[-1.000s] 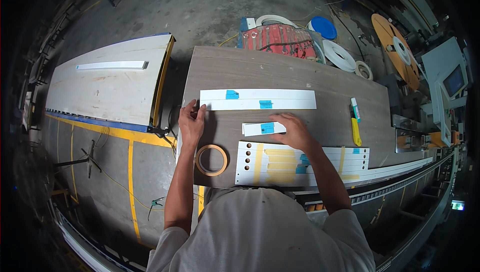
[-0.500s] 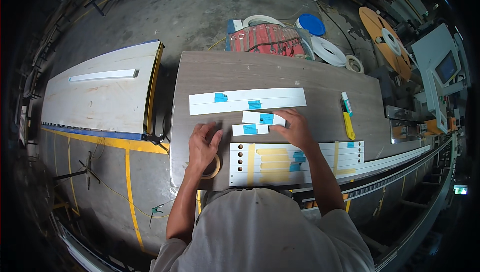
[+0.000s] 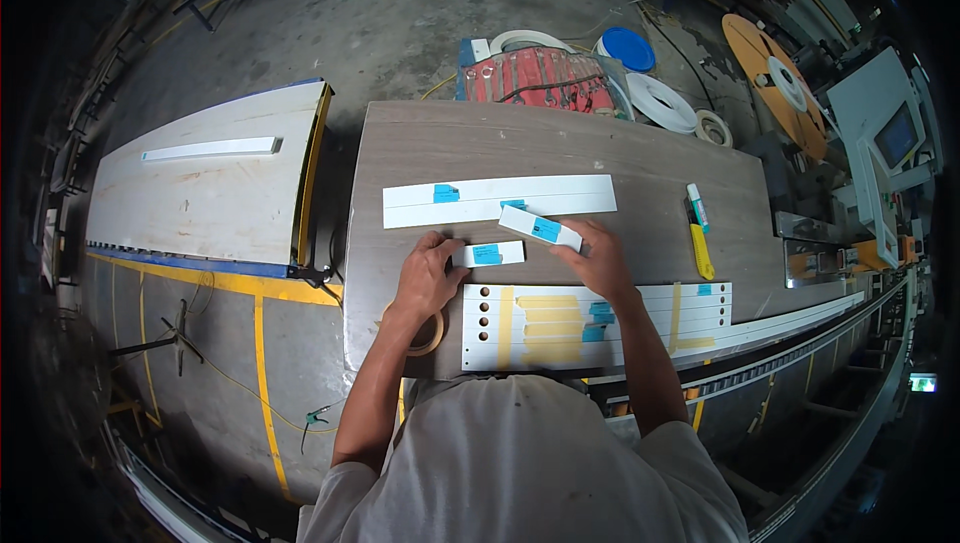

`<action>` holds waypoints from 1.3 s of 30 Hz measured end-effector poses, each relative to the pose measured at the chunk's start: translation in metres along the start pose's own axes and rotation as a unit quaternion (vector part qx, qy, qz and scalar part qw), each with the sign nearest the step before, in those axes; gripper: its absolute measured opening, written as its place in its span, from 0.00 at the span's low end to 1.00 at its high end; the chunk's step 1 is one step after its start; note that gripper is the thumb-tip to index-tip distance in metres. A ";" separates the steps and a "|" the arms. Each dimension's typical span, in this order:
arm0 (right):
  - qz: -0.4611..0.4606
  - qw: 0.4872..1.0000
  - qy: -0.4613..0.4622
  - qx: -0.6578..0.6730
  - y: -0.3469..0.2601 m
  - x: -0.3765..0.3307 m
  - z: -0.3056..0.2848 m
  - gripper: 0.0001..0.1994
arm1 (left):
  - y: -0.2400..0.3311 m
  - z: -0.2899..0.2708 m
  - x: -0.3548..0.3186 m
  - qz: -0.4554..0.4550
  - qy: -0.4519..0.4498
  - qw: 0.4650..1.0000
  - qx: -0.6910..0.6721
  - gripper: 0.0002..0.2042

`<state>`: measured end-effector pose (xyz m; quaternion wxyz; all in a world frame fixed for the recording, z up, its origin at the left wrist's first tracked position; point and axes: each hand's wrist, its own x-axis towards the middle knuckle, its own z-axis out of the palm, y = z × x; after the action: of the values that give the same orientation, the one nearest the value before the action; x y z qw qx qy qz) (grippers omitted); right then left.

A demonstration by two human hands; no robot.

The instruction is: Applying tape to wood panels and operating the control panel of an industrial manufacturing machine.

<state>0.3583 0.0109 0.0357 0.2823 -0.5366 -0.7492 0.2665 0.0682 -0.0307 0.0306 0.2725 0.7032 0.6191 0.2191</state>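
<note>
My left hand (image 3: 430, 268) is closed on the left end of a short white strip (image 3: 512, 252) with a blue label. Between the thumb and fingers of my right hand (image 3: 598, 258) is the right end of another short white strip (image 3: 516, 219), also blue-labelled. This one is tilted, its left end up and overlapping the lower edge of a long white strip pair (image 3: 410, 207). Nearer me lies a bundle of long white strips (image 3: 645, 333) with dark round holes, yellowish tape and blue labels. A roll of tape (image 3: 432, 336) sits beneath my left wrist.
On the brown table (image 3: 440, 138), a yellow utility knife (image 3: 699, 243) and a white tube (image 3: 697, 205) lie to the right. Beyond the far edge are a red tool roll (image 3: 545, 81) and white rings (image 3: 658, 103). At left stands a pale-topped table (image 3: 220, 188) with one white strip.
My left hand has moved right and taken hold of the nearer short strip. My right hand has tilted the other one, its left end shifting right and up.
</note>
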 end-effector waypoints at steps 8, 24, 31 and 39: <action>-0.015 1.000 -0.009 0.013 -0.008 0.002 0.008 0.20 | -0.022 -0.035 -0.019 -0.037 0.004 0.999 0.005 0.21; -0.079 0.993 0.006 -0.086 -0.001 -0.010 0.014 0.22 | -0.033 -0.055 -0.025 -0.126 -0.082 0.978 -0.145 0.16; -0.041 0.996 -0.011 0.080 -0.047 -0.004 0.024 0.23 | -0.038 -0.049 -0.029 -0.177 -0.123 0.910 -0.355 0.13; 0.127 0.924 -0.168 0.319 -0.056 0.004 0.046 0.17 | -0.025 -0.052 -0.029 -0.155 -0.138 0.888 -0.410 0.14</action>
<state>0.2883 -0.0055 0.0435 0.2728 -0.4559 -0.5867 0.6112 0.0119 -0.0511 0.0537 0.6495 0.4468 0.5318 0.3093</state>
